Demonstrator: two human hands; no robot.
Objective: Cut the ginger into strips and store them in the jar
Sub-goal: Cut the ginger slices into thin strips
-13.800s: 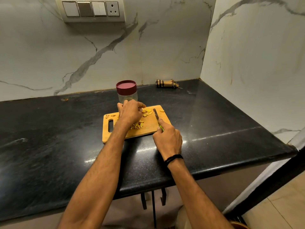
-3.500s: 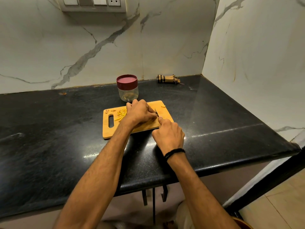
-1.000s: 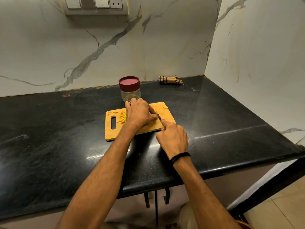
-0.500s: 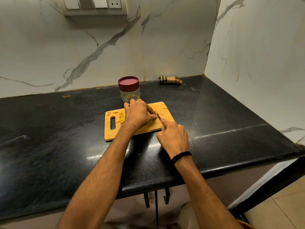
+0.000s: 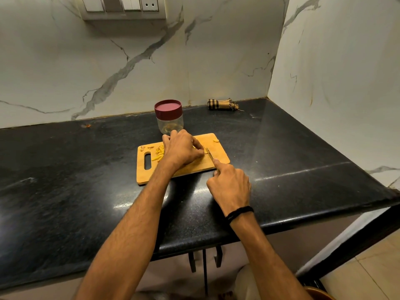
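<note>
Black counter (image 5: 86,169); left hand (image 5: 181,150) fingers curled on ginger (image 5: 204,152), cutting board (image 5: 219,158); right hand (image 5: 229,187) gripping knife (image 5: 209,154)

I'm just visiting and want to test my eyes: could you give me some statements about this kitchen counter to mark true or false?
1. The jar has its lid on. True.
2. The knife is in the left hand. False: the right hand grips it; the left hand holds the ginger piece.
3. Cut strips lie on the cutting board near its handle slot. True.
4. The jar stands on the cutting board. False: it stands on the counter behind the board.
</note>
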